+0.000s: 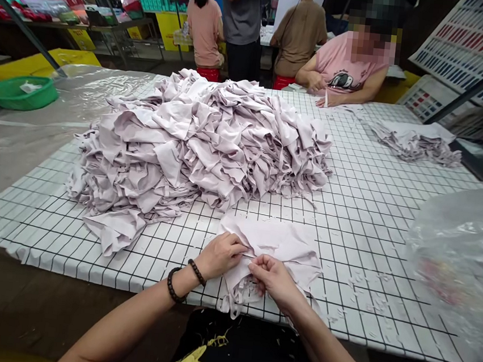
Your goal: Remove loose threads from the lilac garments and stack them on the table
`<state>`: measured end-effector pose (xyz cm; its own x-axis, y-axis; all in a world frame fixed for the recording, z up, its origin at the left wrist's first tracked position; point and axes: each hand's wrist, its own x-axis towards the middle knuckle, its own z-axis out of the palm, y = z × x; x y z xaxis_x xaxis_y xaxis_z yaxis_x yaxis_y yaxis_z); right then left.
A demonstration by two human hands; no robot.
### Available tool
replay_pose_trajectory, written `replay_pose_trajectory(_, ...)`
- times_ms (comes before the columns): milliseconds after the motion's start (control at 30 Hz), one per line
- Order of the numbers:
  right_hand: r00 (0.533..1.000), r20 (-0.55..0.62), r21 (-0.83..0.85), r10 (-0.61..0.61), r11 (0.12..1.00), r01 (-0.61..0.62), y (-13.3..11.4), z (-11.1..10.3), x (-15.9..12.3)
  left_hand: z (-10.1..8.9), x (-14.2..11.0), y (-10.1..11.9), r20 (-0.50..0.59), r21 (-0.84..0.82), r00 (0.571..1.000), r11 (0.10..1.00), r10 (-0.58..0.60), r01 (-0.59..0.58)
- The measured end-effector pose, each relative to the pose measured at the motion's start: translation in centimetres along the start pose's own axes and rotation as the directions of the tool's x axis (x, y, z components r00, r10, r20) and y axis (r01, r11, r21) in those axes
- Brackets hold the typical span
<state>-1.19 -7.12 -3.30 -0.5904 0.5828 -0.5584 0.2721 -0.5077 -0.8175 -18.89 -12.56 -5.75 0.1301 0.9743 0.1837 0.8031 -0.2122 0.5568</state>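
A pale lilac piece of fabric lies in front of me at the near edge of the table, with narrow strips hanging by its lower left. My left hand, below two dark beaded bracelets, pinches the cloth near its middle. Close beside it, my right hand has thumb and forefinger together on the same cloth. The two hands nearly touch. Just beyond them rises a large heap of similar lilac fabric pieces, one loose piece drooping at its front left.
A black-and-white grid cloth covers the table, with small scraps scattered right. A clear plastic bag stands at the right edge. Far right lies a smaller fabric stack; a green basket is left. A person in pink works across the table.
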Motion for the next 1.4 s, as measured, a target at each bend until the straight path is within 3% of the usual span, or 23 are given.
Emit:
replay_pose_trajectory(500,0.975,-0.187,-0.008,0.12,0.992,-0.124,-1.2,1.4,2.9,1.4,-0.2,-0.9,-0.026,0.091,0.999,0.995,-0.032,0.035)
replay_pose_trajectory(800,0.963,-0.13,0.051,0.238,0.971,-0.233,-1.9,1.4,2.9,1.2,-0.1,-0.5,-0.01,0.153,1.0,0.988,-0.021,0.022)
replay_pose_trajectory(933,0.964,-0.107,0.079,0.242,0.969,-0.234,-1.8,1.3,2.9,1.3,-0.1,-0.7,-0.021,0.178,1.0,0.984,-0.012,0.016)
replay_pose_trajectory(1400,0.955,-0.227,0.092,0.192,0.98,-0.176,-1.7,1.1,2.9,1.4,-0.3,-0.6,-0.02,0.182,1.0,0.983,-0.012,0.015)
